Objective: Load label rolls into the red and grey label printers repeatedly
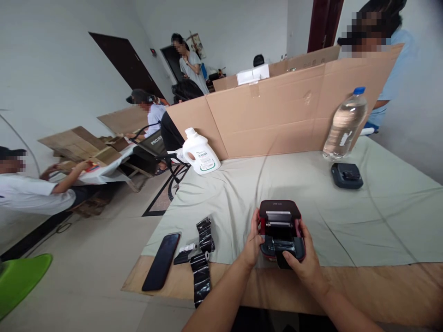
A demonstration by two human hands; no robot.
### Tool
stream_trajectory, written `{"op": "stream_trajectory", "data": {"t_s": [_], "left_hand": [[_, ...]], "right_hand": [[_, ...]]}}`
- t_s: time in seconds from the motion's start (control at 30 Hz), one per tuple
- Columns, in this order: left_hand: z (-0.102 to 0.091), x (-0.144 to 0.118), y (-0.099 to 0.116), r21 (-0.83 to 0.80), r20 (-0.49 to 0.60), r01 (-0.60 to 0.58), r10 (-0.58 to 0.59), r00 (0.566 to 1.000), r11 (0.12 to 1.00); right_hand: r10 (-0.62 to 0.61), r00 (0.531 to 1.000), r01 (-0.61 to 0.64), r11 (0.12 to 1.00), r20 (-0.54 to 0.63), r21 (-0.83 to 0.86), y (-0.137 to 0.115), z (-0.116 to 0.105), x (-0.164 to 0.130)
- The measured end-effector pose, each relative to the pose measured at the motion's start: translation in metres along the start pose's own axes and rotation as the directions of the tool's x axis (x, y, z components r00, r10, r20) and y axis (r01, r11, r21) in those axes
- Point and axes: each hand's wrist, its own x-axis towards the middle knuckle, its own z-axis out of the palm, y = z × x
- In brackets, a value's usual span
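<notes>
Near the table's front edge I hold a small black and red label printer [281, 206] between both hands. A shiny roller shows in its opened middle, and a dark strip hangs over its near edge. My left hand [253, 243] is wrapped round the printer's left side. On the right side, my right hand [308, 263] grips it, with the thumb lying on the dark strip. To the left lie several partly unwound black rolls: one upper roll [205, 234], a smaller roll [186, 252] and a lower roll [200, 276].
A dark phone [161, 262] lies at the table's left edge. Further back stand a white jug [202, 154], a water bottle [344, 127] and a second dark device [346, 175]. A cardboard screen [266, 115] closes off the far side. Several people sit or stand beyond.
</notes>
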Motion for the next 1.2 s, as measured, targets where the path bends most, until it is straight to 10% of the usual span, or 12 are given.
{"op": "stream_trajectory", "data": {"t_s": [0.2, 0.47, 0.6, 0.87, 1.07, 1.2], "left_hand": [[-0.009, 0.001, -0.004, 0.048, 0.063, -0.013, 0.010, 0.998, 0.999], [-0.006, 0.012, 0.031, 0.426, -0.155, -0.005, 0.078, 0.985, 0.905], [0.011, 0.032, 0.049, 0.656, 0.035, -0.110, 0.116, 0.993, 0.747], [0.037, 0.066, 0.043, 0.929, 0.359, -0.334, -0.171, 0.917, 0.158], [0.034, 0.068, 0.041, 0.916, 0.346, -0.302, -0.139, 0.928, 0.265], [0.025, 0.056, 0.049, 0.831, 0.344, -0.258, -0.090, 0.935, 0.494]], "right_hand": [[-0.155, 0.984, 0.145, 0.983, 0.085, 0.115, 0.013, -0.025, 0.019], [0.101, 0.995, -0.104, 0.972, -0.028, -0.210, 0.046, -0.044, 0.057], [0.039, 0.996, -0.016, 0.963, 0.079, -0.271, 0.039, -0.040, 0.051], [0.057, 0.996, -0.037, 0.965, 0.069, -0.258, 0.042, -0.043, 0.050], [0.050, 0.994, -0.022, 0.965, 0.101, -0.260, 0.044, -0.044, 0.051], [0.064, 0.991, -0.031, 0.962, 0.115, -0.272, 0.047, -0.045, 0.052]]}}
